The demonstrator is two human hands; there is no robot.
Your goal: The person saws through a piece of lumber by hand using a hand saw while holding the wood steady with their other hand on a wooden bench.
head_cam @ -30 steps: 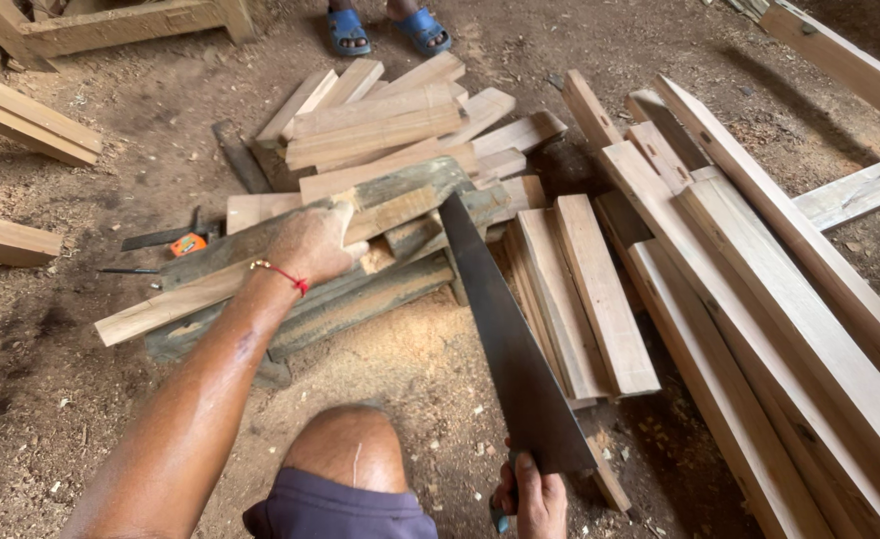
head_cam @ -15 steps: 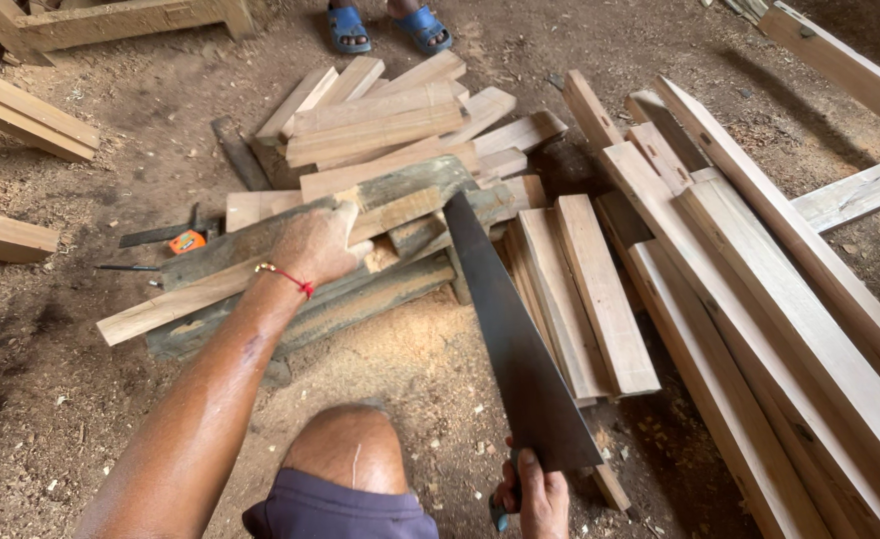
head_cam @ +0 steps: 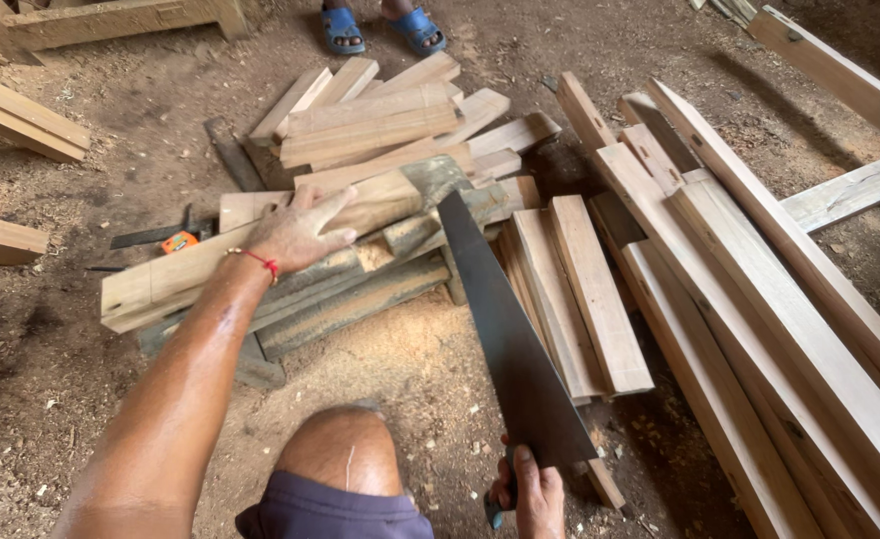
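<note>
Head-camera view looking down at a dirt floor (head_cam: 50, 399) strewn with sawdust and cut timber. The left hand (head_cam: 295, 232) lies palm down on a long pale wooden plank (head_cam: 160, 281), fingers (head_cam: 335, 205) spread and flattened against its upper face, thumb set apart toward the right; a red string bracelet (head_cam: 260, 262) circles the wrist. The plank runs from lower left to upper right and rests on a low stack of grey, weathered boards (head_cam: 360, 299), which lie directly on the floor. The right hand (head_cam: 532, 491), at the bottom edge of the view, has its fingers wrapped tightly around the handle of a handsaw (head_cam: 505, 339); the handle itself is mostly hidden by the grip. The dark blade rises from the hand toward the upper left, its tip near the right end of the plank and just over the weathered boards; whether the tip touches the wood cannot be told. A bare knee (head_cam: 345, 449) above dark shorts sits between the two arms. A heap of short pale offcuts (head_cam: 380, 120) lies beyond the plank, and long planks (head_cam: 759, 299) lie side by side at the right. A small orange tool (head_cam: 178, 242) lies on the floor just left of the plank. Another person's feet in blue sandals (head_cam: 380, 25) stand at the top edge.
</note>
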